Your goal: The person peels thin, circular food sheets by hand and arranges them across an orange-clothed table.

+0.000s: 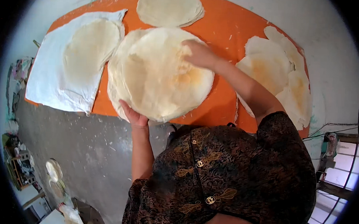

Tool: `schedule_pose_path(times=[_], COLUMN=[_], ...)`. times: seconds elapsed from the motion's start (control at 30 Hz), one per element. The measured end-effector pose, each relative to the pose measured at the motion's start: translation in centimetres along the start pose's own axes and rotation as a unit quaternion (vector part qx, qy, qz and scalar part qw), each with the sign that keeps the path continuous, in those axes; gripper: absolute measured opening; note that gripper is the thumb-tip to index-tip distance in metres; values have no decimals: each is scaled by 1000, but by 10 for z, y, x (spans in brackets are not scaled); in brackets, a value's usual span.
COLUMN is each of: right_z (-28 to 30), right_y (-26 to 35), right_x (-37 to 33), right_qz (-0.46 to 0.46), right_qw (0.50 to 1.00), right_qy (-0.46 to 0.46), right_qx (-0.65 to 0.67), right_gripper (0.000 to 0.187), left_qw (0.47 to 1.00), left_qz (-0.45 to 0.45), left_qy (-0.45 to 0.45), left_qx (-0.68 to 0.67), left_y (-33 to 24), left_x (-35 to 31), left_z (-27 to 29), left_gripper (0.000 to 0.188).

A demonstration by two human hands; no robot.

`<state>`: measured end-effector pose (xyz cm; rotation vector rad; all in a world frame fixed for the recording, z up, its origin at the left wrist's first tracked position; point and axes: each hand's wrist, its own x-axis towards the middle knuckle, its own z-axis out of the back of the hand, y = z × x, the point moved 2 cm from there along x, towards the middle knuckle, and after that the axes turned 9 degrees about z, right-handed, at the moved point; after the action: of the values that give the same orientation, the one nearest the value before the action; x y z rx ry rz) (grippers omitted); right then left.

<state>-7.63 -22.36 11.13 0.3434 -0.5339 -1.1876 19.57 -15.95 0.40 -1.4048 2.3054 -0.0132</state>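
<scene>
1. Our left hand (132,116) grips the near edge of the big round flatbread stack (159,73).
2. Our right hand (199,54) lies flat and wide on top, at the far side.
3. The stack sits between our hands on the orange table (226,22).

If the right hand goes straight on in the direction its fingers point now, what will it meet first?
The right hand lies flat on the big flatbread stack, fingers pointing left and slightly away. It would first slide over that stack's top, then probably reach the flatbread on the white cloth. Depth is unclear.
</scene>
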Motion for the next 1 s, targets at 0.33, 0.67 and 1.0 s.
schedule_pose_path(times=[0.33,0.67,1.0], right_z=[-59,-74,-86], right_y=[108,99,100], right_x=[-13,-9,-15], right_qz=[-84,-116,-146], right_qw=[940,922,948], right_qy=[31,129,65], right_qx=[330,346,276], right_gripper=[68,21,15], left_qw=[982,959,943], left_qz=[30,-25,-21], left_qy=[-19,-36,-153], left_qx=[185,279,295], left_y=[15,18,17], left_x=[-18,-30,-19], left_z=[-44,-47,-29], left_gripper=[54,47,39])
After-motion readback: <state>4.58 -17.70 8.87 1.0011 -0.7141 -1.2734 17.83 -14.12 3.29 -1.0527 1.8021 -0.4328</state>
